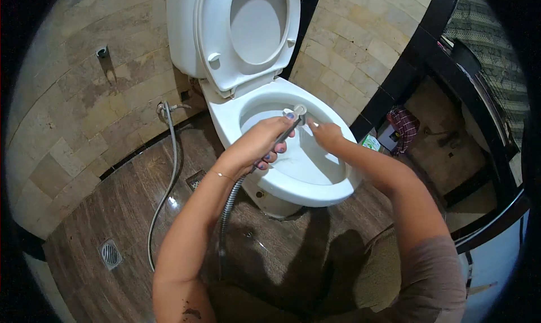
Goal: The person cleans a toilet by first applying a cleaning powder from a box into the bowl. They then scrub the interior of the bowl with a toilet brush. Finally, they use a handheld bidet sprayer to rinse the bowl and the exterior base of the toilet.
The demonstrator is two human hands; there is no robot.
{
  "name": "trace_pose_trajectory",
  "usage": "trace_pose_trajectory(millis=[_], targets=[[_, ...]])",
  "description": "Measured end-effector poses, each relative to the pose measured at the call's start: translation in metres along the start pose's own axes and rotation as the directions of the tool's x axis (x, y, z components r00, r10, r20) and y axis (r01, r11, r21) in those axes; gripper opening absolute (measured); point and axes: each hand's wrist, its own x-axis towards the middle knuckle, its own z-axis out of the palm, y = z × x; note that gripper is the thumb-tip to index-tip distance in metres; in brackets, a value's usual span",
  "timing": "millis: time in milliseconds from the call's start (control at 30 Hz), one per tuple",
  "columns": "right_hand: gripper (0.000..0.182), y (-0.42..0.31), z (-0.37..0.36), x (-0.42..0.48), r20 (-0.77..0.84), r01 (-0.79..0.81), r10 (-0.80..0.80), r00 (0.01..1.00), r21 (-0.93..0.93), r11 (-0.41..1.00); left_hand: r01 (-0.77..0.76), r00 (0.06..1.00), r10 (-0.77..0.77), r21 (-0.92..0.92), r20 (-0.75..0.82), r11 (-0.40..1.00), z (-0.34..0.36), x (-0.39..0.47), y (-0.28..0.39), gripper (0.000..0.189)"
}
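My left hand (268, 139) is wrapped around the handle of a handheld bidet sprayer (300, 110), its thumb near the spray head. From that grip a flexible metal hose (228, 209) hangs down to the floor. My right hand (328, 136) is close beside the spray head, over the bowl, with the fingers bent; whether they hold anything is unclear. Beneath both hands is the white toilet bowl (304, 162). The toilet seat (222, 65) stands raised against the tank (184, 31).
A wall valve (162, 107) feeds the hose at left. Floor drains (110, 254) are set in the wood-look floor (139, 196). A pipe stub (102, 52) sticks out of the tiled wall (139, 35). Right of the toilet, a checkered cloth (403, 124) hangs beside a black-framed opening.
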Motion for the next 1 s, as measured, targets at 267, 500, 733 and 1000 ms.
trace_pose_trajectory(millis=[267, 500, 733, 1000], targets=[[0.029, 0.034, -0.053, -0.068, 0.455, 0.199, -0.082, 0.887, -0.215, 0.956, -0.033, 0.998, 0.037, -0.069, 0.048, 0.997, -0.022, 0.003, -0.011, 0.038], [0.041, 0.015, -0.047, -0.063, 0.354, 0.118, -0.049, 0.934, -0.177, 0.977, -0.052, 0.997, 0.054, -0.041, 0.046, 0.998, -0.016, 0.022, -0.022, 0.037], [0.035, 0.016, -0.033, -0.049, 0.312, 0.114, -0.057, 0.948, -0.168, 0.979, -0.123, 0.987, 0.136, -0.133, 0.091, 0.983, -0.028, 0.024, -0.021, 0.04], [0.044, 0.023, -0.032, -0.049, 0.383, 0.144, -0.03, 0.923, -0.271, 0.952, -0.116, 0.993, 0.117, -0.065, 0.01, 0.991, -0.027, 0.029, -0.026, 0.04]])
